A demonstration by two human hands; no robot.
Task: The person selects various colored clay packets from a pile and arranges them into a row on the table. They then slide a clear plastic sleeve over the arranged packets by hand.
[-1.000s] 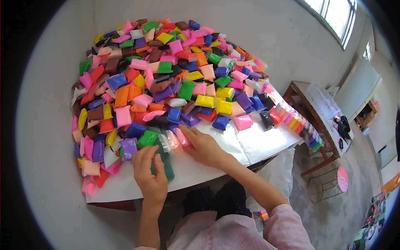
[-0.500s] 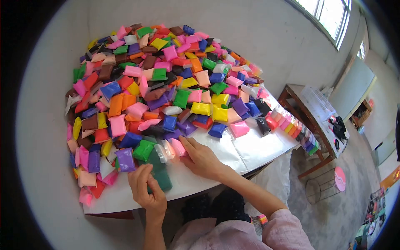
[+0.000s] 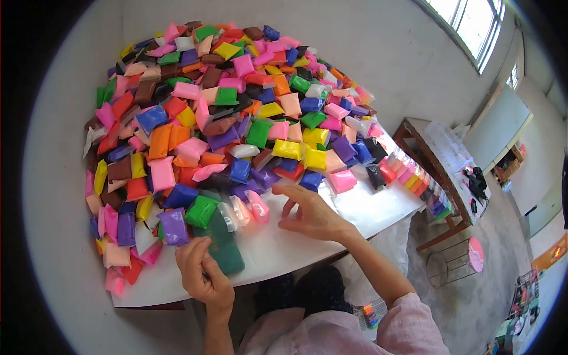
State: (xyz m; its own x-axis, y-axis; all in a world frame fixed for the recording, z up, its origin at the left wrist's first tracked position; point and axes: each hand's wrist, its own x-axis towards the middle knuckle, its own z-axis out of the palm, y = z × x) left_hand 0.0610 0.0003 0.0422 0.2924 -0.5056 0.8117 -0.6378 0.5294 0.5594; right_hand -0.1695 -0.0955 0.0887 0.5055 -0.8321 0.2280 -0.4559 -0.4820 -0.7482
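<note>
A big heap of small coloured clay packets (image 3: 225,106) covers a white table (image 3: 355,204). My left hand (image 3: 201,275) rests at the near edge, its fingers on a dark green packet (image 3: 223,248). Just beyond it stands a short row of packets: purple (image 3: 173,225), green (image 3: 201,211), clear white (image 3: 228,216) and pink (image 3: 258,206). My right hand (image 3: 312,214) hovers open over the bare table to the right of the pink packet, fingers spread, holding nothing.
A row of sorted packets (image 3: 414,177) lines the table's right edge. Beyond it stands a wooden side table (image 3: 426,148) with a clear plastic box (image 3: 452,148). A round wire stool (image 3: 455,263) sits on the floor. Windows are at top right.
My right hand has let go of the pink packet and drawn back to the right, lifting off the row. My left hand slid slightly toward me on the dark green packet.
</note>
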